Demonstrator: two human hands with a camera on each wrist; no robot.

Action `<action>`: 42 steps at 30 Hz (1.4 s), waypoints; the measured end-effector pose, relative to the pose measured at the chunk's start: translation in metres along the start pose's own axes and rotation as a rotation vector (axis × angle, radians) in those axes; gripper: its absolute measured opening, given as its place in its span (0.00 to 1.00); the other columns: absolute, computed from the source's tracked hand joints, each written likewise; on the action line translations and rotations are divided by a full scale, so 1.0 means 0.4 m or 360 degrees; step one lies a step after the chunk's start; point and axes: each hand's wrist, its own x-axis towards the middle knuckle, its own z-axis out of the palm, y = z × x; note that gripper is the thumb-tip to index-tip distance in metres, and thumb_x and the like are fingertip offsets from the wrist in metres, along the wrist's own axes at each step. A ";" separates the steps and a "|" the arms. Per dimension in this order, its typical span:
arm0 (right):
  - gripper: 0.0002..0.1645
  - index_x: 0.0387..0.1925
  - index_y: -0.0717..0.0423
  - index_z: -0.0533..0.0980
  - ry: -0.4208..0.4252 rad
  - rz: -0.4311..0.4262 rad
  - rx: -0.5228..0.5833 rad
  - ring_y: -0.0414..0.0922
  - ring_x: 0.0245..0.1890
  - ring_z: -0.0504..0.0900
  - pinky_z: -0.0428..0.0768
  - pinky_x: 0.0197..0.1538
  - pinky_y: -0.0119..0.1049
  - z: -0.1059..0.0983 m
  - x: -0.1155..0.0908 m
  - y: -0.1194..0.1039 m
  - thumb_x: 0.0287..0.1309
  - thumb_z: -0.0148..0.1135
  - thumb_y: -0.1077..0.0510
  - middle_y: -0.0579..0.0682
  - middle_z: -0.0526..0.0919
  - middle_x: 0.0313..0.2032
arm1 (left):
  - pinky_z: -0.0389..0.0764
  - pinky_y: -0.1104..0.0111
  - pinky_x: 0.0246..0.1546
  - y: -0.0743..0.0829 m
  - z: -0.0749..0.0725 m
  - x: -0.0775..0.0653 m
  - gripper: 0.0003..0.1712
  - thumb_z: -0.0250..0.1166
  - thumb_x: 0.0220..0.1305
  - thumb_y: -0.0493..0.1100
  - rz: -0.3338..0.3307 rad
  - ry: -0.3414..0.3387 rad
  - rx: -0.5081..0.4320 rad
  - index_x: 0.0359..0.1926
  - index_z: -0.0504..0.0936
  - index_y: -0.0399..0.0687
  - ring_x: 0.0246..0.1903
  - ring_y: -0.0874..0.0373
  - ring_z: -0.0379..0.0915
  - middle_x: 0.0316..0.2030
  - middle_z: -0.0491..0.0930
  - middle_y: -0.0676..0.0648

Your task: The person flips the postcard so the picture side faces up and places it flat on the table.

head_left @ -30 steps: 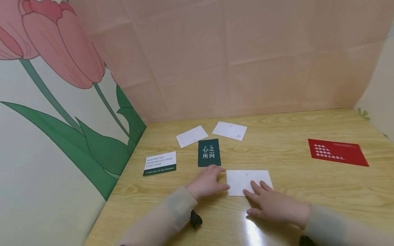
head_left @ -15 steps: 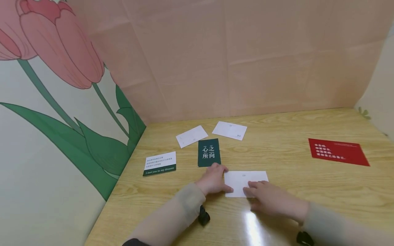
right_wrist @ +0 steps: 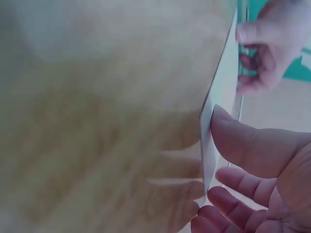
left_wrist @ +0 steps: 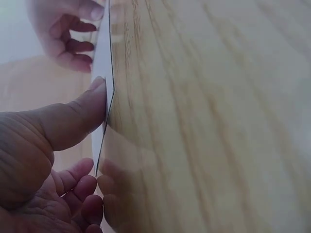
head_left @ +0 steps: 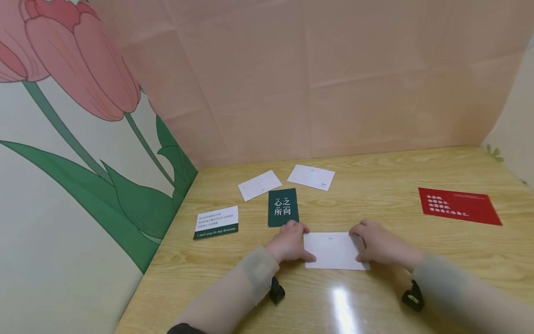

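A white card [head_left: 331, 250] with a faint small mark lies on the wooden table in front of the person. At its left end the left hand [head_left: 289, 242] grips it, thumb on its face near the front corner and curled fingers at the back corner. The right hand [head_left: 381, 243] holds the opposite end the same way, its thumb [right_wrist: 245, 145] on the card and its fingers bent round the edge. From the left wrist view the thumb [left_wrist: 80, 116] rests on the card close above the tabletop. Just behind the left hand lies a dark green card [head_left: 283, 207] with white characters.
Two more white cards [head_left: 260, 185] lie toward the back, one slightly tilted beside the other. A white and green card [head_left: 216, 222] lies at left, and a red card [head_left: 459, 206] at right. A tulip-painted wall [head_left: 62, 195] borders the table's left side; a pink cloth [head_left: 308, 93] hangs behind.
The right hand has moved from lying over the card's face to its right end and now holds it there. The left hand has shifted right onto the card's left end.
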 end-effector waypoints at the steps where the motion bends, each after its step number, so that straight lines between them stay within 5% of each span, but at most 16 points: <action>1: 0.37 0.50 0.61 0.77 0.0008 0.0012 0.0016 0.54 0.44 0.75 0.75 0.48 0.56 -0.004 0.002 0.006 0.36 0.81 0.51 0.59 0.76 0.47 | 0.71 0.67 0.50 0.000 0.000 0.001 0.41 0.79 0.41 0.58 -0.0002 -0.0002 -0.0005 0.57 0.74 0.58 0.47 0.58 0.61 0.51 0.67 0.54; 17: 0.35 0.45 0.64 0.75 -0.0070 0.0184 0.0181 0.52 0.37 0.71 0.74 0.44 0.50 -0.023 0.021 0.019 0.36 0.81 0.52 0.56 0.73 0.39 | 0.71 0.67 0.48 0.003 -0.006 0.017 0.42 0.81 0.37 0.59 -0.0047 -0.0026 -0.0004 0.54 0.71 0.56 0.46 0.58 0.61 0.48 0.67 0.54; 23: 0.36 0.45 0.63 0.72 -0.0067 0.0205 0.0261 0.51 0.38 0.71 0.74 0.44 0.49 -0.019 0.023 0.024 0.35 0.81 0.53 0.55 0.73 0.40 | 0.72 0.66 0.48 0.002 -0.002 0.013 0.45 0.82 0.37 0.56 -0.0076 -0.0017 -0.0113 0.56 0.67 0.58 0.44 0.58 0.65 0.48 0.72 0.53; 30: 0.42 0.54 0.68 0.68 -0.0069 0.0188 0.0403 0.52 0.39 0.73 0.75 0.46 0.51 -0.017 0.017 0.027 0.38 0.80 0.58 0.58 0.76 0.41 | 0.71 0.60 0.56 -0.001 0.007 -0.007 0.56 0.81 0.41 0.47 -0.0090 0.0008 -0.0429 0.68 0.57 0.65 0.45 0.59 0.71 0.52 0.76 0.50; 35: 0.41 0.57 0.68 0.69 -0.0065 0.0221 0.0534 0.53 0.44 0.73 0.73 0.51 0.55 -0.020 0.009 0.024 0.42 0.77 0.58 0.59 0.76 0.47 | 0.73 0.62 0.53 -0.004 0.000 -0.013 0.48 0.78 0.47 0.42 -0.0104 0.0037 -0.0733 0.66 0.61 0.62 0.40 0.58 0.72 0.41 0.75 0.54; 42: 0.42 0.63 0.64 0.63 -0.0094 0.0334 0.0940 0.54 0.44 0.72 0.78 0.42 0.44 -0.030 -0.001 0.024 0.50 0.72 0.61 0.62 0.70 0.50 | 0.79 0.64 0.38 -0.016 -0.001 -0.011 0.36 0.72 0.54 0.35 -0.0089 0.0033 -0.1176 0.62 0.70 0.58 0.37 0.54 0.74 0.39 0.73 0.47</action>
